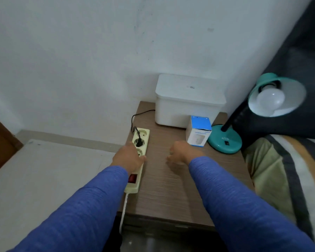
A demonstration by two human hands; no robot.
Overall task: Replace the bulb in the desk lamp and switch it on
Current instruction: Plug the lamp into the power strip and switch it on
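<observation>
A teal desk lamp (225,140) stands at the table's right edge, and its shade (287,95) tilts toward me with a white bulb (270,99) screwed in, unlit. A blue and white bulb box (198,130) stands beside the lamp base. The lamp's black plug (139,142) sits in a cream power strip (141,135) along the table's left edge. My left hand (128,156) grips the strip across its width, thumb at its right edge, just below the plug. My right hand (180,153) hovers over the tabletop near the box, fingers loosely curled and holding nothing.
A white lidded box (187,104) sits at the back of the wooden table (171,188) against the wall. The strip's red rocker switch (132,178) lies near my left sleeve. A bed with striped bedding (289,175) borders the table's right side.
</observation>
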